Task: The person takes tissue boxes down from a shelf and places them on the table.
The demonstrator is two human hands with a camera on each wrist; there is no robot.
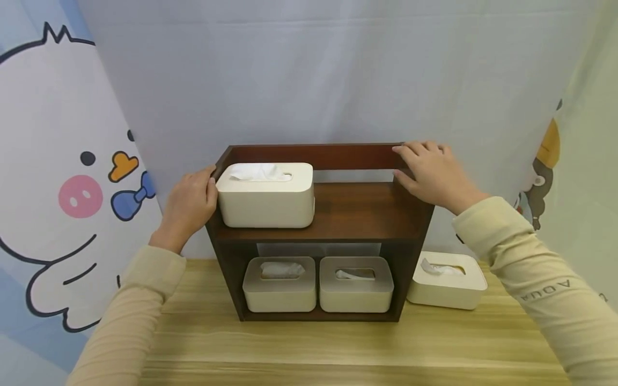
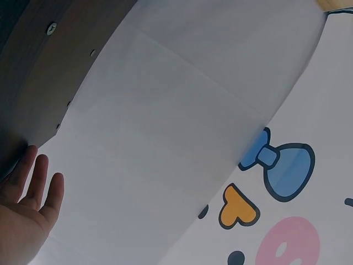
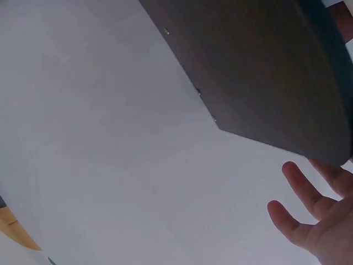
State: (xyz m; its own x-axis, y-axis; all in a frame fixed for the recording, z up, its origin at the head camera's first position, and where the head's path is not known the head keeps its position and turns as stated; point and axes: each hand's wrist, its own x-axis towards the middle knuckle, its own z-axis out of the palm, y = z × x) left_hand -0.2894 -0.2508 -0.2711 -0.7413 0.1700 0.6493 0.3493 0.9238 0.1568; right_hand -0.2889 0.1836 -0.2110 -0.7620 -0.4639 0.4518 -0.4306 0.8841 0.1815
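Looks mostly done — rack [image 1: 357, 206]'s got an upper box [image 1: 267, 209] just beside the left hand [image 1: 190, 195], two lower boxes [image 1: 280, 299] below. Probably left: the loose box [image 1: 446, 295] on the worktop [image 1: 289, 356], below the right hand [image 1: 432, 174]. Both hands touch the rack, fingers loosely extended, no box held.

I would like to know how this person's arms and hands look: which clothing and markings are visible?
The left sleeve and the right sleeve are long and pale beige, with cuffs at the wrists. Dark lettering marks the right sleeve; I cannot read it surely. The left hand and the right hand wear no gloves.
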